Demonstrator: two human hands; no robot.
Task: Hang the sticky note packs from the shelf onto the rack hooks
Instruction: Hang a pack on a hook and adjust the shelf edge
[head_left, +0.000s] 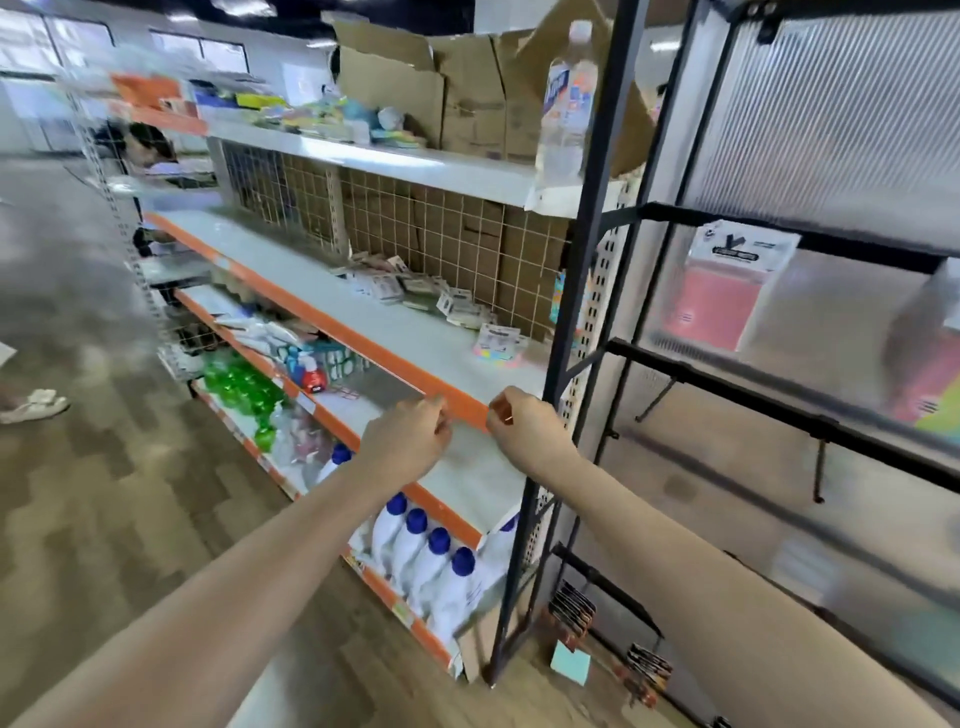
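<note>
**Both hands at shelf edge, no pack held**

Sticky note packs (415, 291) lie loose in a scattered pile on the middle shelf (332, 291), centre of frame, against the wire grid back (457, 228). One pastel pack (500, 345) sits apart from the pile, nearer the shelf's right end, just up-frame from the hands.

Left hand (408, 439) and right hand (524, 434) are both at the orange front lip (457, 397) of that shelf, lower centre. Fingers of each are curled in toward the lip; whether they touch or pinch it I can't tell, blur. Neither hand has a pack. Packs are well apart from the fingers, further back on the shelf.

Black rack (727, 358) fills the right half of the frame, ribbed translucent panel behind it. A pink pack (727, 288) hangs upper right on the rack. Bare hooks (820, 470) stick out lower down.

Top shelf: cardboard boxes (467, 98), clear bottle (566, 98). Lower shelves: green bottles (241, 387), white bottles with blue caps (431, 566). A light green note pad (570, 667) lies on the floor by the rack's foot. Wood-pattern floor (104, 493), left of frame.
</note>
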